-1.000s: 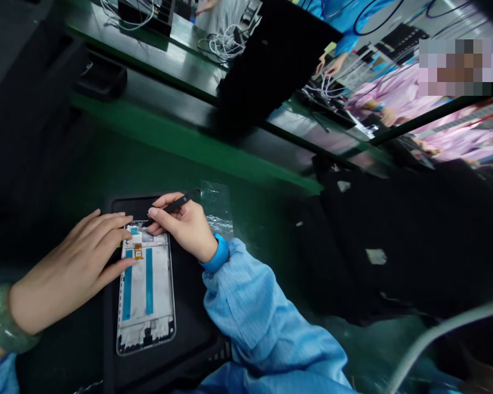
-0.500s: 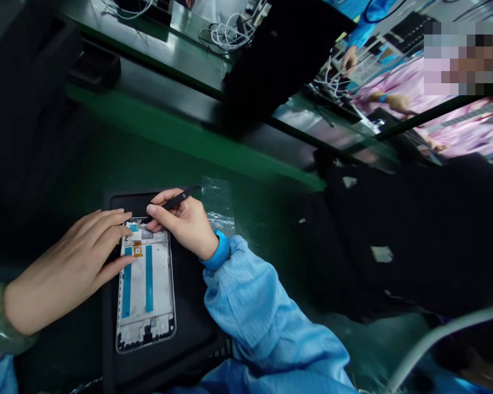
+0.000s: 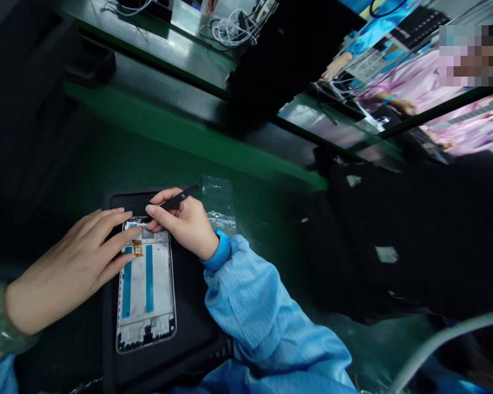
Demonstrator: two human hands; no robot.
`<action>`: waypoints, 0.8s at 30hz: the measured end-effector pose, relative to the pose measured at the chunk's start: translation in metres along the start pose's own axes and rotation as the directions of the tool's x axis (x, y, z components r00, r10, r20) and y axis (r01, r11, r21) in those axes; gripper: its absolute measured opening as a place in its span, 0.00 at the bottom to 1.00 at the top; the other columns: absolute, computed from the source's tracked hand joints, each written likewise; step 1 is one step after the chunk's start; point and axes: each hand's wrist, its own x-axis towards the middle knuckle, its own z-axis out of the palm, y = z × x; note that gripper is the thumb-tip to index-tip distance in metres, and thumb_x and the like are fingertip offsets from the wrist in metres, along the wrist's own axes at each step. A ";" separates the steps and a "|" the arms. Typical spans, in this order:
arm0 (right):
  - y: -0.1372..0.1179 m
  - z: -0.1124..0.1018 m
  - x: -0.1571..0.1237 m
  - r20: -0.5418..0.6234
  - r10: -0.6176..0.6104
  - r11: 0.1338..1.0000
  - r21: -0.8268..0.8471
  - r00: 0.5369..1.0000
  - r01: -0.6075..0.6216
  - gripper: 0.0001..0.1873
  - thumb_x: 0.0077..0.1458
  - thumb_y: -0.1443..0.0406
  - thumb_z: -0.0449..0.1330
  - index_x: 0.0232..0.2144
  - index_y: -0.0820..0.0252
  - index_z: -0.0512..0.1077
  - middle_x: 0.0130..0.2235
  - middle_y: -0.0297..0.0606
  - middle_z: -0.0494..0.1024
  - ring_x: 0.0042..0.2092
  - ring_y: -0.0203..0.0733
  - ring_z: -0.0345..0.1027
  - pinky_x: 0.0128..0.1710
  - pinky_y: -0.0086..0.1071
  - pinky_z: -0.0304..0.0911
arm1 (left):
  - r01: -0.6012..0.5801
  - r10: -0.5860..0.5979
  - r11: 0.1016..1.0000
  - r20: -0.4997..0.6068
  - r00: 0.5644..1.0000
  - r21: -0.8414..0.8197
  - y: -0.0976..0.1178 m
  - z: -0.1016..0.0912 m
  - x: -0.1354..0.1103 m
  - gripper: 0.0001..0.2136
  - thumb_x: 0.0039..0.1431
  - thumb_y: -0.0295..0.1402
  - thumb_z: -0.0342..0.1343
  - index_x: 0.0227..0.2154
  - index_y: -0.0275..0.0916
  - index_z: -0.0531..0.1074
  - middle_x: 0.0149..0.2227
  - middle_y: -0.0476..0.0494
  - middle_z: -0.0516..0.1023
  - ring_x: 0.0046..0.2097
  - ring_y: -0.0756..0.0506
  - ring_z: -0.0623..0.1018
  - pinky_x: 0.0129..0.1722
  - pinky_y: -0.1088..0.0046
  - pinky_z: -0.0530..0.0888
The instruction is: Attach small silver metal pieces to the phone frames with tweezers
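An opened smartphone frame (image 3: 160, 284) lies on a black tray (image 3: 193, 323), with two blue adhesive strips and an orange flex connector (image 3: 138, 248) showing on its pale inner side. My right hand (image 3: 184, 221) is closed round black tweezers (image 3: 181, 197), their tips hidden at the frame's top edge by my fingers. Over the frame's upper left rests my left hand (image 3: 90, 251), fingers stretched out and apart, the index fingertip on the upper part. I see nothing held in it.
A clear plastic bag (image 3: 218, 202) lies on the green mat beyond the tray. Black trays or boxes (image 3: 370, 230) with bits of tape stand at right. Behind the raised bench edge are white cables (image 3: 234, 30) and co-workers in blue and pink sleeves.
My left index finger has shifted right, further over the phone frame's upper part. My right hand and the tweezers stay almost still. In the background, a blue-sleeved co-worker's hand has moved left.
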 end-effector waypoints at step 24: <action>-0.005 0.000 0.008 -0.063 -0.216 0.968 -0.143 0.974 0.206 0.17 0.49 0.54 0.63 0.35 0.59 0.68 0.32 0.33 0.74 0.33 0.34 0.73 0.38 0.33 0.73 | 0.026 -0.008 0.990 -0.131 0.991 0.137 0.015 0.004 0.006 0.15 0.62 0.32 0.46 0.50 0.35 0.68 0.51 0.33 0.69 0.53 0.36 0.69 0.53 0.51 0.67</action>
